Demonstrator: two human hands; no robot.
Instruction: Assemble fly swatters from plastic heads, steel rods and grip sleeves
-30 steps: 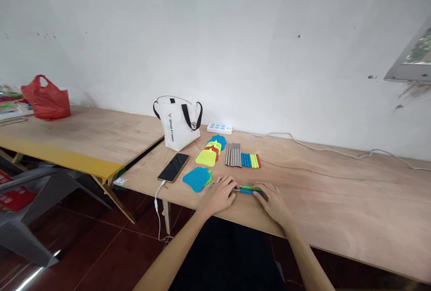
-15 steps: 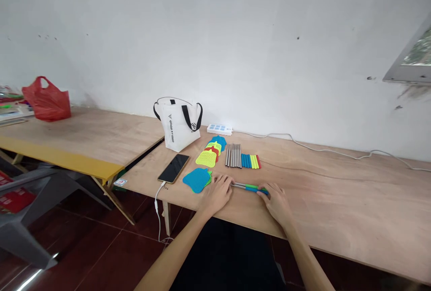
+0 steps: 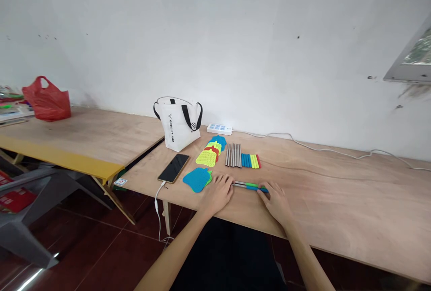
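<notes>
Two thin metal rods (image 3: 239, 184) lie side by side near the table's front edge, one ending in a green grip (image 3: 253, 185) and the other in a blue grip (image 3: 251, 187). My left hand (image 3: 219, 193) is closed at the rods' left end. At the right end, my right hand (image 3: 276, 200) has its fingers closed on the coloured grips. Left of my left hand lie blue and green fly swatter heads (image 3: 197, 179). Behind them is an overlapping row of yellow, red and blue fly swatter heads (image 3: 206, 158).
Several metal rods (image 3: 233, 155) and coloured grips (image 3: 250, 160) lie in rows behind my hands. A phone (image 3: 173, 168) on a cable, a white bag (image 3: 180, 127) and a power strip (image 3: 219, 129) are on the wooden table. A red bag (image 3: 47, 100) stands on the left table.
Both hands stay at the two ends of the rods. The rods and grips have shifted very slightly between them; everything else rests where it was.
</notes>
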